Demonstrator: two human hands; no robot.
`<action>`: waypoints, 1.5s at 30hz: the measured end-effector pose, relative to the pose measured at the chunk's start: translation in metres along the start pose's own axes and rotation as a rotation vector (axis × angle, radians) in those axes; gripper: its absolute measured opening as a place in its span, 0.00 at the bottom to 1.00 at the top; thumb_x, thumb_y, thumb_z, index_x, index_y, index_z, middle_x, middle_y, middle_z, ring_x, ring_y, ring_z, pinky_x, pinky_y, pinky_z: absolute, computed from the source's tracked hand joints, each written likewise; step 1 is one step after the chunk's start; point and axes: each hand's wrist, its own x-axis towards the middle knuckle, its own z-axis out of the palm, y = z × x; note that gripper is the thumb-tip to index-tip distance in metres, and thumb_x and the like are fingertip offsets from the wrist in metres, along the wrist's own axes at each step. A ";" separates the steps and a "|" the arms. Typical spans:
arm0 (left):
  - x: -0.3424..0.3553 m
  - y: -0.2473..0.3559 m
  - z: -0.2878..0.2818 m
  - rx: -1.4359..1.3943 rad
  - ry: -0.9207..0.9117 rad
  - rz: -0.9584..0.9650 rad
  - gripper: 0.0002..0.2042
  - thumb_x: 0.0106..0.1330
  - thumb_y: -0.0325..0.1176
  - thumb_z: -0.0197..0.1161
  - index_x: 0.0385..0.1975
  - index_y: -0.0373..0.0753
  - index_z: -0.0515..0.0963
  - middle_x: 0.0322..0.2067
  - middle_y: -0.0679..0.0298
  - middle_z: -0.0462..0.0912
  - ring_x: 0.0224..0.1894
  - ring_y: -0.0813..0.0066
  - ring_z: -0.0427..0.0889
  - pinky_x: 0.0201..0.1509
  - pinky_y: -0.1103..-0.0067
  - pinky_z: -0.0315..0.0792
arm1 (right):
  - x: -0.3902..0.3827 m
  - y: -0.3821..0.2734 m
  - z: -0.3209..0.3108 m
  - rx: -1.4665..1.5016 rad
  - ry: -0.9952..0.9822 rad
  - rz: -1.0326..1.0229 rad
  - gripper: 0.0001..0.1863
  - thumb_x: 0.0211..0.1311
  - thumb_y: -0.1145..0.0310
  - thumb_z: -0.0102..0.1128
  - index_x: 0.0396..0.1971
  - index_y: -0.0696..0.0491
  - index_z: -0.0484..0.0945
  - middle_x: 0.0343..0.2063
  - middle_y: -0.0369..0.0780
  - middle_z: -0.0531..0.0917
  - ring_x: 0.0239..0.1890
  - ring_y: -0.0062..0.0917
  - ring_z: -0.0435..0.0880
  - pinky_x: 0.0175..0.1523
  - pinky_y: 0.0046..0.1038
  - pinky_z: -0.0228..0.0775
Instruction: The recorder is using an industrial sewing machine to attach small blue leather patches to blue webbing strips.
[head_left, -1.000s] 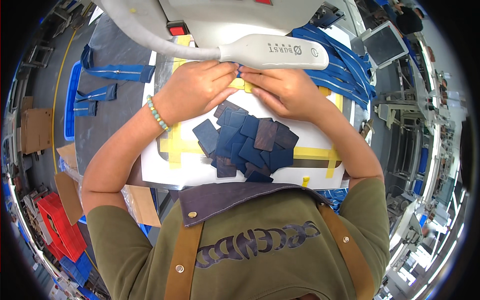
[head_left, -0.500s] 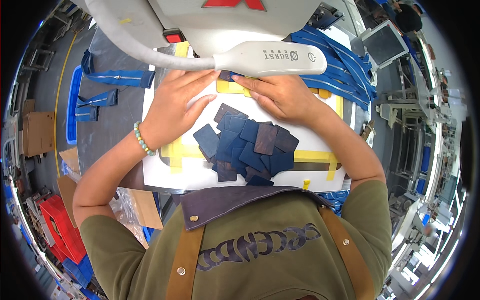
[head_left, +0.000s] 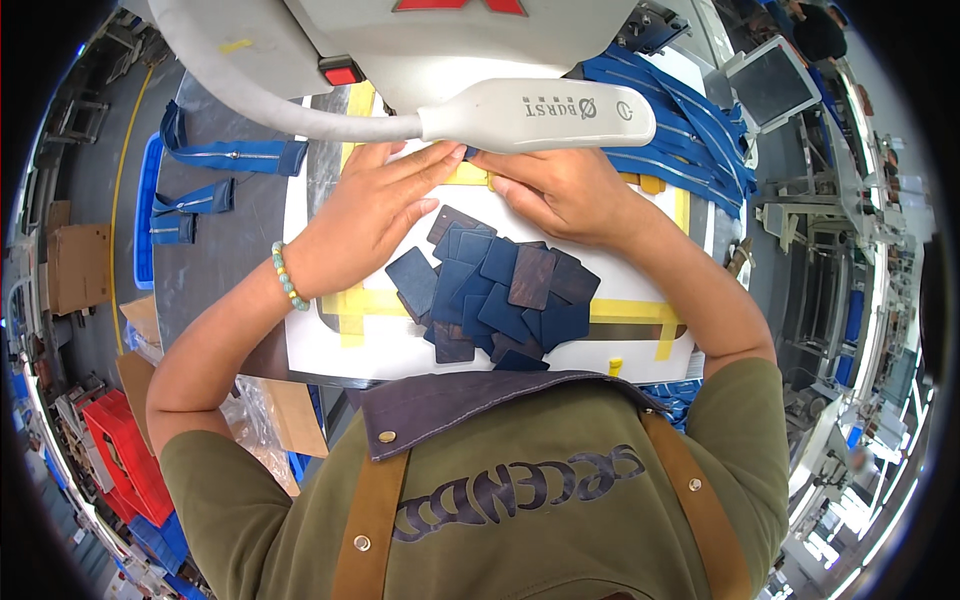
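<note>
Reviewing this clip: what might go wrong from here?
The left hand and right hand are close to the white gooseneck fixture, so either might bump it. The loose pile of dark patches lies near them and could get scattered. The blue zipper strips beside the right hand might snag.

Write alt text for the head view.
Bare left hand and right hand nearly meet by a white, paddle-shaped device; nearer the body lies a pile of dark blue and brown rectangular pieces, with long blue zippers at right.
</note>
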 end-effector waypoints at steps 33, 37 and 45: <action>0.017 -0.011 0.000 0.181 0.151 0.177 0.19 0.69 0.37 0.70 0.57 0.37 0.84 0.51 0.55 0.88 0.52 0.61 0.85 0.55 0.70 0.80 | -0.010 0.007 0.003 -0.204 0.147 -0.116 0.18 0.55 0.74 0.67 0.48 0.52 0.89 0.38 0.39 0.87 0.36 0.34 0.87 0.39 0.34 0.80; 0.016 -0.016 0.002 0.188 0.216 0.244 0.20 0.69 0.37 0.70 0.57 0.37 0.84 0.50 0.56 0.89 0.49 0.61 0.87 0.53 0.70 0.81 | -0.009 0.004 0.001 -0.198 0.199 -0.132 0.18 0.54 0.74 0.68 0.47 0.54 0.89 0.40 0.39 0.87 0.36 0.33 0.87 0.40 0.34 0.79; 0.020 -0.015 0.002 0.180 0.144 0.242 0.19 0.70 0.38 0.70 0.56 0.36 0.85 0.53 0.59 0.88 0.48 0.67 0.88 0.52 0.73 0.83 | -0.008 0.004 0.002 -0.203 0.160 -0.132 0.19 0.53 0.74 0.68 0.48 0.53 0.89 0.44 0.39 0.88 0.40 0.33 0.86 0.43 0.34 0.79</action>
